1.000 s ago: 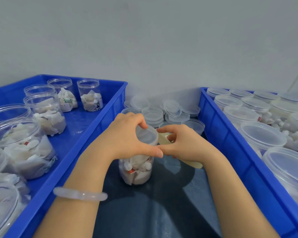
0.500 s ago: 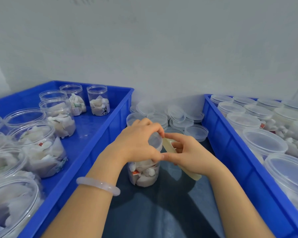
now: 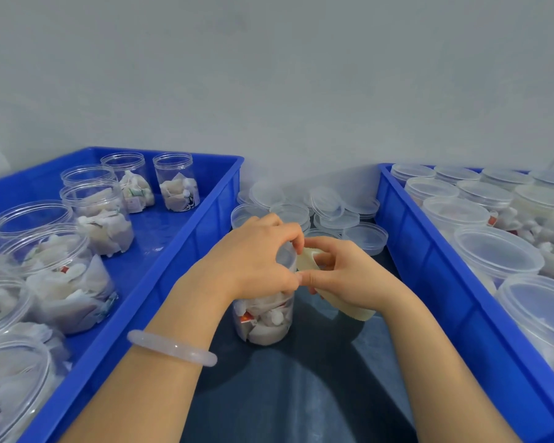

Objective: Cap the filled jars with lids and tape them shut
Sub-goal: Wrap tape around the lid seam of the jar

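A clear jar (image 3: 264,318) filled with white packets stands upright on the dark table between two blue trays, with a translucent lid (image 3: 285,255) on top. My left hand (image 3: 256,260) wraps over the lid and the jar's upper part. My right hand (image 3: 343,276) holds a roll of pale tape (image 3: 343,303) right beside the jar, thumb and fingers pinched at the lid's edge next to my left fingertips. The jar's rim is hidden by my hands.
The left blue tray (image 3: 160,273) holds several open filled jars (image 3: 176,183). The right blue tray (image 3: 429,266) holds several lidded jars (image 3: 496,254). Loose clear lids (image 3: 330,206) are piled against the wall behind the jar. Dark table surface (image 3: 301,394) lies in front.
The camera shifted a little, so the scene sits lower and to the right. My hands stay on the jar; my right hand with the tape roll has pressed closer to the lid edge.
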Action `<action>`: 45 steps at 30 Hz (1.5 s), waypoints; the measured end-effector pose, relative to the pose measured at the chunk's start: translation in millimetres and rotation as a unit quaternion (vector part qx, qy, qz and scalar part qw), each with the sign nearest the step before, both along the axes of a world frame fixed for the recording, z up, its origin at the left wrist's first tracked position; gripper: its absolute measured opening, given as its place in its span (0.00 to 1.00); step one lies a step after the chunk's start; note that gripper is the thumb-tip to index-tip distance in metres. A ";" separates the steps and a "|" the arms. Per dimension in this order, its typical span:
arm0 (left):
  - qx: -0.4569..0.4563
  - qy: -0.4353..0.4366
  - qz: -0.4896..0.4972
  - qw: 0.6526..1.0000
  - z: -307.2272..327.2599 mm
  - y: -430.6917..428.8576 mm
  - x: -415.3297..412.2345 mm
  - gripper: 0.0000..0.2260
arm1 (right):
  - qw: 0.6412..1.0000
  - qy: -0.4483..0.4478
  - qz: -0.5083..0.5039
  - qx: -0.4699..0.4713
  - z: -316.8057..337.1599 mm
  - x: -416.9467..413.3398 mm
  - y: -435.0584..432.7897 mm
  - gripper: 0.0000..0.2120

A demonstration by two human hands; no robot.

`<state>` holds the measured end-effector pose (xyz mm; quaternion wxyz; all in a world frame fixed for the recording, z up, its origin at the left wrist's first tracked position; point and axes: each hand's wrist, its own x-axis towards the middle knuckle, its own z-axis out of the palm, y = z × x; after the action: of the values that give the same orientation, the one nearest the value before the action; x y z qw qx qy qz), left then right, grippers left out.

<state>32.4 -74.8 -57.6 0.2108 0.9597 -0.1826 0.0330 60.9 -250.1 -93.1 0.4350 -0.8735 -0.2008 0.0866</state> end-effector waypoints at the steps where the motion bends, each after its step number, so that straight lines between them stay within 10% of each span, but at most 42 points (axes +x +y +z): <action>1: 0.026 -0.006 0.003 1.000 0.9 -4.0 0.9 0.12 | 1.000 0.010 -0.006 0.007 -0.8 1.3 -0.6 0.34; 11: 0.045 -0.078 0.001 0.996 -9.3 -5.1 -2.9 0.07 | 0.992 -0.058 0.003 0.109 -10.6 -10.1 4.3 0.11; 29: 0.000 -0.118 0.059 0.991 -10.7 -17.4 -2.9 0.06 | 0.963 -0.220 -0.139 -0.065 -12.9 -64.2 24.1 0.05; 36: 0.043 -0.085 0.155 0.983 -4.8 -8.3 11.9 0.04 | 0.943 -0.316 -0.107 0.005 -4.8 -88.4 12.9 0.06; 42: 0.067 -0.050 0.055 0.995 -5.0 -4.9 11.9 0.09 | 0.975 -0.103 -0.165 -0.104 -28.4 -29.6 -2.8 0.06; 45: -0.153 -0.205 0.059 0.965 -15.7 0.1 2.8 0.18 | 0.975 -0.109 -0.137 -0.138 -60.1 -22.1 12.5 0.04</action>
<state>35.2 -74.7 -73.3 0.3105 0.8981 -0.1577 0.2687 38.8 -237.6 -153.2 0.2930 -0.9486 -0.1114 -0.0430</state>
